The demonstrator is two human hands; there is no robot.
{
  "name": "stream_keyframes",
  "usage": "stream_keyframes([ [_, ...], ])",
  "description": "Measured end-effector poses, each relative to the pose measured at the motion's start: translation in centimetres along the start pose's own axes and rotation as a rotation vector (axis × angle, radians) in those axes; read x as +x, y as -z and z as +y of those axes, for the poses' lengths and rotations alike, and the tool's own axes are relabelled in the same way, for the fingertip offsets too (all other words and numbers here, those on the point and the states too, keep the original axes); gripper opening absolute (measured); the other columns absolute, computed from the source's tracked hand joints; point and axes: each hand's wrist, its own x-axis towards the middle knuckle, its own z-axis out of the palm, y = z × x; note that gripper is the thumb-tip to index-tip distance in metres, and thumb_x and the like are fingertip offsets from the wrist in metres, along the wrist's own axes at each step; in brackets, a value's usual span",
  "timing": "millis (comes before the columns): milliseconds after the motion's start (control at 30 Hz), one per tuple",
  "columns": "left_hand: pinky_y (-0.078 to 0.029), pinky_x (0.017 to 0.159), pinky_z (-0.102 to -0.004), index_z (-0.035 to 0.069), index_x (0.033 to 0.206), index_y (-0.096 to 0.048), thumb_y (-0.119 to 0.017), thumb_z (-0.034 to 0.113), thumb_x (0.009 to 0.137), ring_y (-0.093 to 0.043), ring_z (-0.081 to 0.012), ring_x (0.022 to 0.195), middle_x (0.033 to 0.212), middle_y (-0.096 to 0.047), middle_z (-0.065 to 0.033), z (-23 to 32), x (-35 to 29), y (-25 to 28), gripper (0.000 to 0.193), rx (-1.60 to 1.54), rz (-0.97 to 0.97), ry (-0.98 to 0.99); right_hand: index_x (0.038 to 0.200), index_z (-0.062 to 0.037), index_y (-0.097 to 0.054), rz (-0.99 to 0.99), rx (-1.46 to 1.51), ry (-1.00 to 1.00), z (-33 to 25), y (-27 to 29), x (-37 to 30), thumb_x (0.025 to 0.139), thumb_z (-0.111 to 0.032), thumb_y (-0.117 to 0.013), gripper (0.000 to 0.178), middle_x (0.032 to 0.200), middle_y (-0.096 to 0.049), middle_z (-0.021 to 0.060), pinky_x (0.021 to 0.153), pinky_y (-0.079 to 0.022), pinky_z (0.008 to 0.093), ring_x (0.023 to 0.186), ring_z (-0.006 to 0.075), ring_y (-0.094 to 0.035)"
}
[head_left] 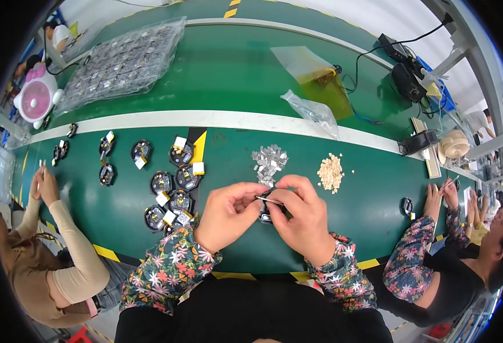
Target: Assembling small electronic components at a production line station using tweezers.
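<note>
My left hand (231,212) and my right hand (302,216) meet at the middle of the green bench, fingertips pinched close together. Between them runs a thin silvery strip (270,200); whether it is a tool or a part I cannot tell. My right thumb and fingers press on it, while the left fingertips close at its other end, partly hidden. Just beneath the fingers is a small black device housing (266,218), mostly covered by my hands. Right beyond my fingertips lies a pile of small silvery pieces (270,164).
Left of my hands sit several round black device housings (161,182) with white parts attached. A heap of small beige pieces (331,172) lies to the right. Behind a pale rail (234,119) are a plastic-wrapped tray stack (123,63) and clear bags (311,114). Co-workers sit at both sides.
</note>
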Motion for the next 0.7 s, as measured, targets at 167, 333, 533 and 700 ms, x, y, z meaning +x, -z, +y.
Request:
stream_keyframes([
  [167, -0.050, 0.068, -0.0201, -0.004, 0.104, -0.061, -0.054, -0.004, 0.081, -0.060, -0.0065, 0.078, 0.093, -0.065, -0.0073, 0.10, -0.14, 0.00, 0.024, 0.147, 0.006, 0.008, 0.077, -0.0032, -0.059, 0.010, -0.010, 0.009, -0.04, -0.08, -0.04, 0.065, 0.005, -0.068, 0.017, 0.089, -0.055, 0.0081, 0.049, -0.047, 0.0278, 0.059, 0.0190, -0.059],
  [333, -0.045, 0.057, -0.0191, -0.002, 0.101, -0.063, -0.057, -0.003, 0.078, -0.055, -0.0043, 0.065, 0.082, -0.064, -0.0059, -0.32, -0.09, -0.20, 0.023, 0.178, 0.050, -0.085, 0.077, -0.0032, -0.058, -0.008, -0.021, 0.011, -0.29, 0.05, 0.01, 0.065, 0.005, -0.067, 0.016, 0.090, -0.055, 0.0082, 0.049, -0.047, 0.0281, 0.059, 0.0192, -0.059],
  [533, -0.043, 0.049, -0.0196, -0.001, 0.098, -0.064, -0.058, -0.001, 0.076, -0.052, -0.0042, 0.055, 0.075, -0.064, -0.0063, 0.16, -0.04, -0.38, 0.022, 0.256, 0.074, -0.190, 0.077, -0.0029, -0.058, -0.046, -0.059, 0.020, -0.67, 0.24, 0.20, 0.066, 0.005, -0.065, 0.015, 0.091, -0.056, 0.0080, 0.048, -0.046, 0.0293, 0.058, 0.0198, -0.058],
  [700, -0.049, 0.063, -0.0198, -0.004, 0.102, -0.062, -0.053, -0.005, 0.080, -0.059, -0.0068, 0.075, 0.092, -0.065, -0.0079, 0.14, -0.12, -0.11, 0.024, 0.198, -0.007, -0.007, 0.077, -0.0020, -0.056, -0.049, -0.070, 0.065, -0.40, -0.20, 0.21, 0.066, 0.006, -0.063, 0.015, 0.095, -0.057, 0.0076, 0.050, -0.047, 0.0303, 0.060, 0.0206, -0.059],
])
